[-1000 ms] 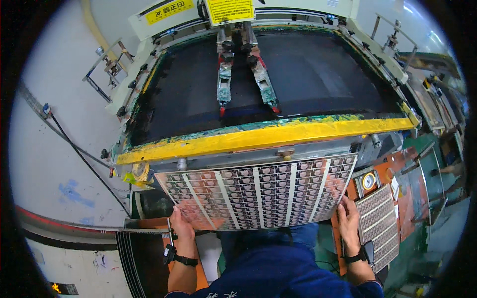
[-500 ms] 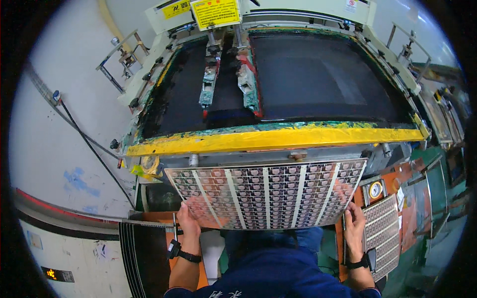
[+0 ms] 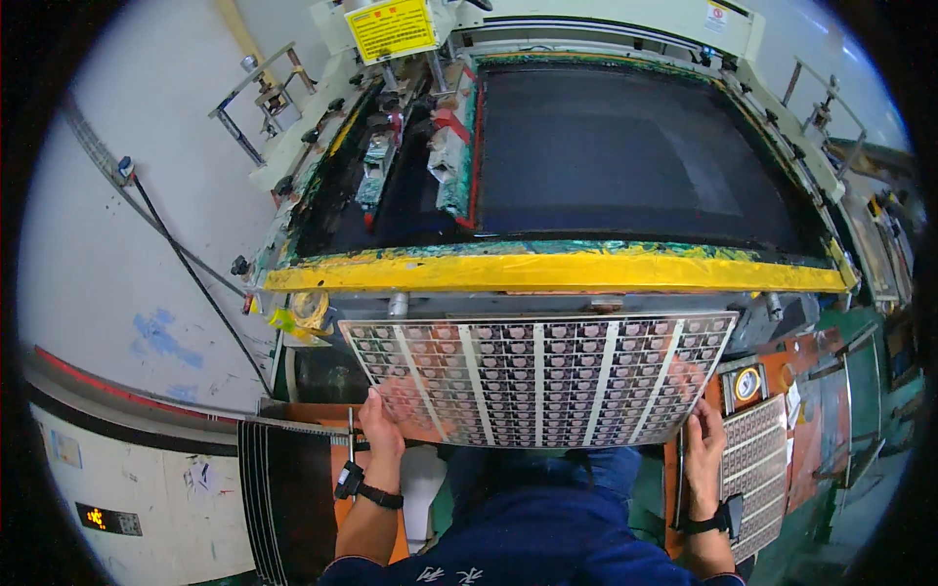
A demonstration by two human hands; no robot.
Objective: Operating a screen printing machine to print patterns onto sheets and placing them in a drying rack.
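Printing machine: spans the far side, pale, with a yellow bar across its near front
Dark screen: stretched behind that bar, glossy over much of its right part
Counter: orange-brown, at the person's right, partly hidden by what it carries
Patterned panel: held up between the yellow bar and the person's body, to the left of the counter and not laid on it; rows of small marks fill its face, parted by pale strips; whether its far edge touches the machine cannot be told
Panel's progress: the pattern already covers the face, so that much looks done; it has not yet been laid down, and whether the marks need more work does not show
Second panel: similarly patterned, already lying along the counter's right edge, with no fingers on it
Metal bars: two, over the left part of the screen
Left hand: fingers grasping the patterned panel by its near left corner
Right hand: fingers grasping the same panel by its near right corner, just beside the second one
Round roll: yellow and white, near the counter's far edge, beyond the second panel
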